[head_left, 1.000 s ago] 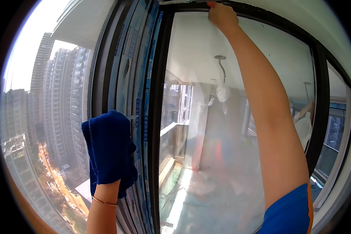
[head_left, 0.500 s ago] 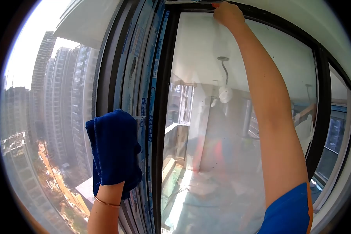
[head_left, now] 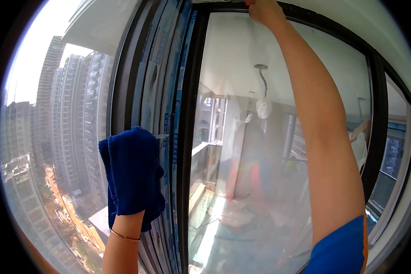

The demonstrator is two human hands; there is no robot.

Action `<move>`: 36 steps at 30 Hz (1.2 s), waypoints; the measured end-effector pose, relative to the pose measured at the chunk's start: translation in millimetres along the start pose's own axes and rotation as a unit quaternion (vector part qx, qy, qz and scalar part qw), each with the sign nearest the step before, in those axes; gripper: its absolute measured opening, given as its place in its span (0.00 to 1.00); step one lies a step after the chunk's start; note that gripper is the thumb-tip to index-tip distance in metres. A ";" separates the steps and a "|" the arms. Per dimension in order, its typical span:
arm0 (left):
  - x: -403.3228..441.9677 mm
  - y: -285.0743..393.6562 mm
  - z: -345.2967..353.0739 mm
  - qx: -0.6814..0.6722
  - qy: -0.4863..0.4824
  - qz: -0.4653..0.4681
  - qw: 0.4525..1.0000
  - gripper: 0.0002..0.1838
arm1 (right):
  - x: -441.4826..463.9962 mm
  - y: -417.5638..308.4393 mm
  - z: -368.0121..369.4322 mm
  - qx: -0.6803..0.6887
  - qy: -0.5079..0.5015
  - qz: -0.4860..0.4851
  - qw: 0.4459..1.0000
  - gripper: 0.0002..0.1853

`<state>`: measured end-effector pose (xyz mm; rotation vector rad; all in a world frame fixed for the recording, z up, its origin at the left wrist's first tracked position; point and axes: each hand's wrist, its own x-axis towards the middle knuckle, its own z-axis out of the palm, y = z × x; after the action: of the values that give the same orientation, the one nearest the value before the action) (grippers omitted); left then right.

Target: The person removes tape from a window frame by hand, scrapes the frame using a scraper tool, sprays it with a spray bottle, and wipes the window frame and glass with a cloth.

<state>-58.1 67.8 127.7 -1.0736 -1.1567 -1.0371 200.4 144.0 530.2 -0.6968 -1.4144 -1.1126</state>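
Glass pane [head_left: 283, 182]: 3 o'clock, hazy, pale room [head_left: 237, 59] showing.
Film-covered bars [head_left: 162, 86]: 11 to 7 o'clock, presumably wrapped against scuffs.
Blue cloth [head_left: 132, 173]: 8 o'clock, over the left hand [head_left: 129, 220], perhaps padding; its hidden grip I can't judge.
Right hand [head_left: 266, 13]: 1 o'clock, well apart, clenched on a red item [head_left: 250, 2], likely raised for the top rail [head_left: 227, 7].

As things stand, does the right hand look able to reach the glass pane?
Probably yes: the right hand is up at the dark upper frame, close to the glass pane, and nothing visible blocks the way. It seems to hold a small red object, though, which may hinder it.
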 end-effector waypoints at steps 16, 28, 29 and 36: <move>14.2 6.7 -19.2 -0.052 -0.150 -0.078 0.984 0.09 | 3.7 -8.5 -8.3 -0.037 -0.009 0.011 0.999 0.16; 0.3 0.2 -0.6 -0.055 -0.035 -0.046 0.997 0.07 | 8.3 -13.2 -16.3 -0.075 -0.067 0.012 0.995 0.16; -1.8 2.1 -1.3 -0.074 -0.071 -0.074 0.992 0.07 | 7.0 -11.4 -9.9 -0.070 -0.052 0.002 0.996 0.16; -16.4 -8.2 12.2 -0.042 -0.028 -0.061 0.997 0.08 | 3.4 -19.5 0.4 -0.020 -0.025 0.011 0.999 0.16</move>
<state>-70.1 79.3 113.3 -1.1147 -1.2466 -1.1660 182.2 136.4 529.0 -0.7710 -1.4269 -1.1166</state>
